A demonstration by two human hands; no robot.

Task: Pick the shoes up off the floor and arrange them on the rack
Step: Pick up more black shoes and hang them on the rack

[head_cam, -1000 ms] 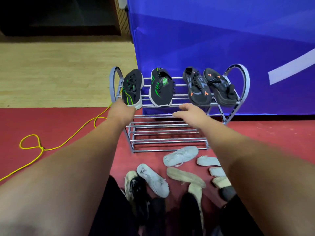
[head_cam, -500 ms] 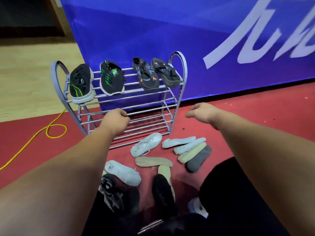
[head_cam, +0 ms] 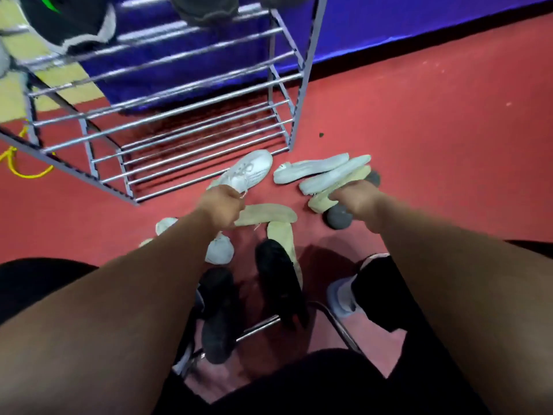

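Shoes lie scattered on the red floor (head_cam: 419, 121) in front of the metal rack (head_cam: 191, 94), whose lower rails are bare; on its top rails I see the sole edge of a black shoe with green trim (head_cam: 68, 22) and part of a dark shoe (head_cam: 203, 10). A white laced sneaker (head_cam: 254, 169) rests just before the rack's lower front rail. My left hand (head_cam: 221, 206) sits at its heel end, fingers curled together around the heel and lace, though I cannot tell how firm the hold is. To the right, a row of shoes lies on their sides, pale soles showing: a white shoe (head_cam: 308, 170), another white one (head_cam: 338, 175), a beige one (head_cam: 344, 187) and a grey one (head_cam: 339, 218). My right hand (head_cam: 356, 202) is closed over the beige shoe, knuckles up, fingertips hidden. A beige sole (head_cam: 269, 214) lies between the hands. A yellow cord (head_cam: 18, 163) curls at far left.
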